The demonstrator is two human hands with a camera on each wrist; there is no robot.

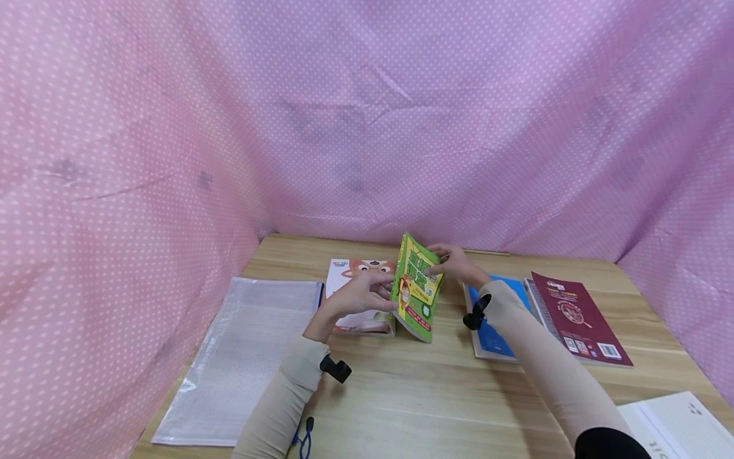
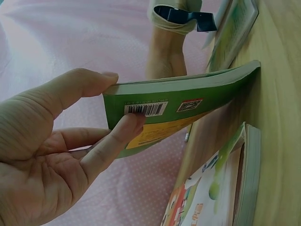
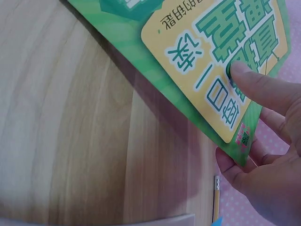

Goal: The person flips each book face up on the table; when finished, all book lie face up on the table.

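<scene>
Green book [image 1: 417, 288] | stands tilted on its lower edge on bench [image 1: 436, 408], between both hands | left hand [image 1: 360, 294] pinches back cover, right hand [image 1: 455, 263] pinches top corner | advice: keep edge planted, grip both sides evenly, avoid bending cover.

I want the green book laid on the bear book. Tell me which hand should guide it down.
Left, probably. The left hand grips the green book right above the bear book, while the right hand holds the far edge.
</scene>
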